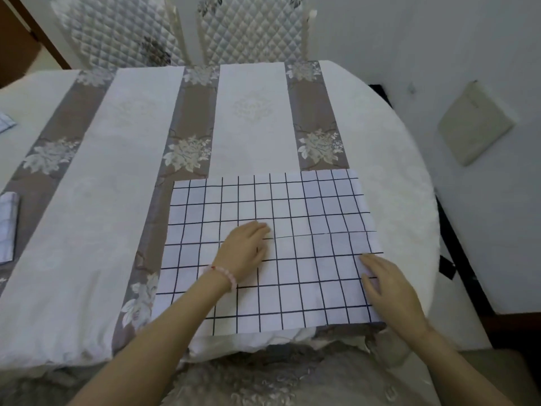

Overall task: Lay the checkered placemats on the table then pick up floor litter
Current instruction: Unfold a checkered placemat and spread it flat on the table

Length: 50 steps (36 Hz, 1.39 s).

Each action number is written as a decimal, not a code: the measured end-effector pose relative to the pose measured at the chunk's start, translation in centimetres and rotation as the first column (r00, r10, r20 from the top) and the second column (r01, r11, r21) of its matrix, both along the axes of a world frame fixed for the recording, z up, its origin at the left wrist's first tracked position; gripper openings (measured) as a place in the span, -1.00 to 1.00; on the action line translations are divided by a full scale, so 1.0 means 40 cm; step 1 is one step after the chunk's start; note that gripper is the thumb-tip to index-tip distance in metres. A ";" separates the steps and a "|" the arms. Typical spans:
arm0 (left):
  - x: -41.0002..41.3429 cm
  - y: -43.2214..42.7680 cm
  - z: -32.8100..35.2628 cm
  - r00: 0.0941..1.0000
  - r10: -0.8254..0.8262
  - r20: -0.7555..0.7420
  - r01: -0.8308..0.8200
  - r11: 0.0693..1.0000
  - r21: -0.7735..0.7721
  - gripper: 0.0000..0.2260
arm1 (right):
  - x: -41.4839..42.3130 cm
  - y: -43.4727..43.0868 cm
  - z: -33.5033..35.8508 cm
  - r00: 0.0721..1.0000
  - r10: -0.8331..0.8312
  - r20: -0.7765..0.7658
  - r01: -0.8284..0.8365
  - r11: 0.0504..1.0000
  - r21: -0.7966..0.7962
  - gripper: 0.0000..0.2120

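Note:
A white placemat with a dark grid lies flat on the table near its front edge, right of centre. My left hand, with a pink bead bracelet at the wrist, rests palm down on the mat's middle, fingers straight. My right hand presses flat on the mat's right edge. A folded checkered placemat lies at the table's left edge, and a corner of another checkered cloth shows further back on the left.
The table wears a cream cloth with grey-brown floral stripes. Two quilted chairs stand behind it. A beige square pad lies on the floor to the right. A small dark scrap lies by the table's right rim.

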State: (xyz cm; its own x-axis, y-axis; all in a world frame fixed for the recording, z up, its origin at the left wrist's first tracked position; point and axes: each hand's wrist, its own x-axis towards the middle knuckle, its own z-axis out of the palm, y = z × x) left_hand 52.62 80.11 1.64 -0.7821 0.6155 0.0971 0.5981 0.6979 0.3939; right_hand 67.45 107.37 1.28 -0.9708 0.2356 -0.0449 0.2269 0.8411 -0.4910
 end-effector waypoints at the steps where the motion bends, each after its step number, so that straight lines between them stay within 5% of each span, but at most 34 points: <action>1: -0.009 0.022 -0.003 0.999 -0.034 0.008 0.034 0.999 -0.026 -0.68 | 0.017 -0.003 -0.002 1.000 0.024 0.012 -0.024 1.000 0.009 -0.63; 5: -0.045 0.087 -0.025 0.991 -0.070 0.117 0.090 0.980 -0.175 -0.56 | 0.054 -0.002 -0.008 0.994 0.094 0.056 -0.093 0.996 -0.011 -0.58; 12: -0.083 0.091 -0.040 0.991 -0.051 0.126 0.090 0.938 -0.333 -0.54 | 0.079 0.002 0.001 0.970 0.242 0.024 -0.242 0.951 0.194 -0.39; 15: -0.096 0.082 -0.036 0.991 -0.046 0.130 0.091 0.923 -0.373 -0.55 | 0.098 0.009 -0.002 0.970 0.243 0.026 -0.243 0.948 0.204 -0.58; 17: -0.104 0.082 -0.034 0.989 -0.034 0.143 0.088 0.917 -0.389 -0.55 | 0.107 0.010 -0.005 0.974 0.226 0.030 -0.227 0.952 0.207 -0.49; 26: -0.098 0.081 -0.021 0.979 0.017 0.202 0.060 0.928 -0.369 -0.55 | 0.117 0.015 -0.013 0.977 0.214 0.023 -0.215 0.965 0.149 -0.52; 33: 0.022 -0.035 0.012 0.978 0.122 0.168 -0.100 0.985 -0.138 -0.57 | 0.047 0.016 0.030 0.995 0.103 -0.011 -0.102 0.991 0.084 -0.73; 37: 0.130 -0.153 0.006 0.972 0.167 0.166 -0.135 0.973 -0.187 -0.58 | -0.030 0.009 0.034 0.990 0.136 -0.046 -0.131 0.987 0.097 -0.72; 43: 0.234 -0.293 -0.014 0.962 0.161 0.219 -0.089 0.948 -0.305 -0.18 | -0.195 0.006 0.014 0.951 0.282 0.123 -0.294 0.951 0.094 -0.59; 50: 0.284 -0.365 -0.008 0.951 0.184 0.248 -0.111 0.953 -0.282 -0.15 | -0.269 0.015 0.004 0.925 0.251 0.287 -0.301 0.942 0.149 -0.53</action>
State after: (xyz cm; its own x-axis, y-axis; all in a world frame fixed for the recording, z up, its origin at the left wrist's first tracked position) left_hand 63.97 65.49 1.33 -0.8405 0.4656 -0.2773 0.3777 0.8702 0.3165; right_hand 56.68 107.97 1.45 -0.9582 -0.0113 -0.2860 0.0706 0.9590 -0.2743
